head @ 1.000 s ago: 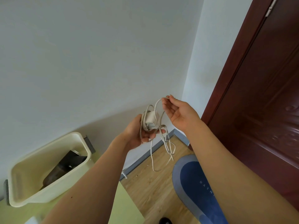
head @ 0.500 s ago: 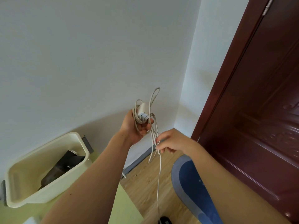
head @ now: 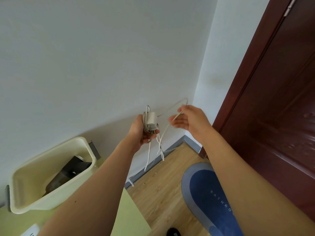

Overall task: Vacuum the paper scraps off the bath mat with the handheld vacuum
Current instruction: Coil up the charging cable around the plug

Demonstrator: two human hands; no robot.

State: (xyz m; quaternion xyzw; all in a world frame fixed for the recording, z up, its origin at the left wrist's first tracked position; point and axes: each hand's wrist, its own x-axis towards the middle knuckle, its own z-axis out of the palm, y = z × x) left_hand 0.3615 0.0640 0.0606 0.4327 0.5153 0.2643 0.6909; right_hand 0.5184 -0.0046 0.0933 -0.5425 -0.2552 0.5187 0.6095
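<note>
Mid-air, left hand [head: 141, 132] grips one charger [head: 151, 118] — right hand [head: 188, 120] holds one cord [head: 164, 133]

White wall [head: 85, 65] fills 9 through 12 o'clock, with the corner near 1. Dark red-brown door [head: 281, 99] from 1 to 4, metal hinge [head: 289, 6] at its top edge. White adapter [head: 151, 119] at frame centre, cord [head: 161, 147] looped around it and hanging in loose strands toward 6. Grey baseboard [head: 192, 142] runs along the wall foot just below centre. Wood-plank floor [head: 162, 184] at 5 to 6. Cream plastic tub [head: 42, 201] at 8, standing on a pale green bench [head: 131, 218]. Grey bracket [head: 94, 148] touches the tub's far corner. Small black object [head: 173, 232] at 6 is cut off, can't tell what.
</note>
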